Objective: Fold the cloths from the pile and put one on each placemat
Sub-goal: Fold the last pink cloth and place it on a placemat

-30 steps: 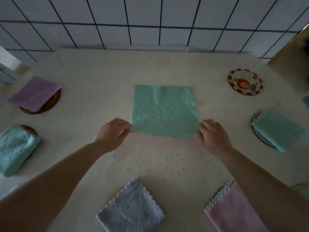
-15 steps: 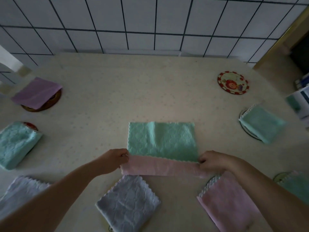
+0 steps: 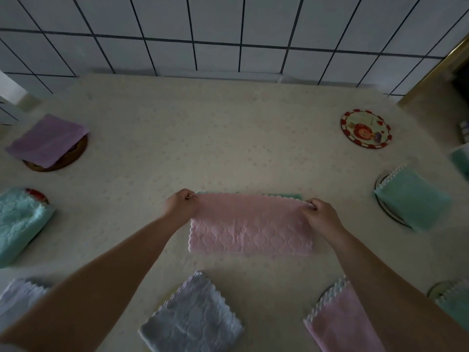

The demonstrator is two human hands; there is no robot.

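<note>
A two-sided cloth [image 3: 250, 224], pink on one face and green on the other, lies folded in half in the middle of the table, pink side up. A thin green strip shows along its far edge. My left hand [image 3: 181, 205] pinches the far left corner and my right hand [image 3: 318, 214] pinches the far right corner. A round red-rimmed placemat [image 3: 365, 128] with a cartoon picture lies bare at the back right.
Folded cloths lie on mats around the table: purple [image 3: 47, 141] back left, teal [image 3: 20, 223] left, green [image 3: 412, 200] right, lilac [image 3: 191, 318] near centre, pink [image 3: 340, 323] near right, another lilac [image 3: 17, 298] near left. A tiled wall [image 3: 228, 34] stands behind.
Both hands pulled the cloth's near edge up and carried it over to the far edge. The cloth went from a flat green square to a half-folded pink strip.
</note>
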